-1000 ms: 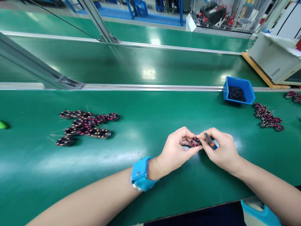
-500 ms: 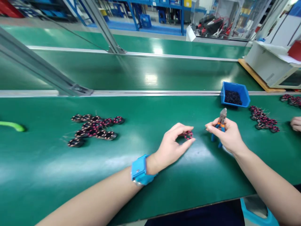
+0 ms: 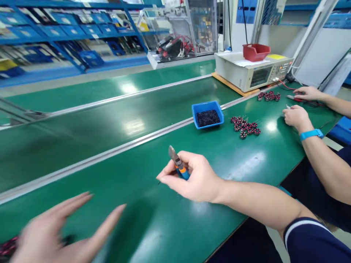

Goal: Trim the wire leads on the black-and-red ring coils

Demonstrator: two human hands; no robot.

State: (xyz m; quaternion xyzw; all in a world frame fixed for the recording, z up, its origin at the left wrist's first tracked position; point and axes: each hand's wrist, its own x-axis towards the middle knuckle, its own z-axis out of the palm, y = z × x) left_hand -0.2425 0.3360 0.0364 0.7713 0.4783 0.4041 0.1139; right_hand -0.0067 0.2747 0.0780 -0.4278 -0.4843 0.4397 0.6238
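Note:
My left hand [image 3: 55, 230] is at the lower left, blurred, with thumb and fingers spread and nothing visible between the tips. Behind it, partly covered, a few red-and-black wound ring coils [image 3: 8, 247] lie at the frame's edge. My right hand [image 3: 192, 177] is wrapped round a pair of cutting pliers [image 3: 178, 162] with blue and orange handles, jaws pointing up. Between its thumb and forefinger tips a tiny dark piece [image 3: 159, 182] pokes out, too small to name.
A blue bin [image 3: 208, 126] of small black pieces stands beyond my right hand. Several ring coils [image 3: 244, 127] lie right of it, with more coils [image 3: 269, 96] further on. A co-worker's hands [image 3: 297, 117] work at the right, near a bench instrument [image 3: 253, 75] under a red bin [image 3: 256, 52].
The view has swung to the right. My left hand has let go of the ring coil it held and moved left, fingers spreading. My right hand still grips the cutting pliers.

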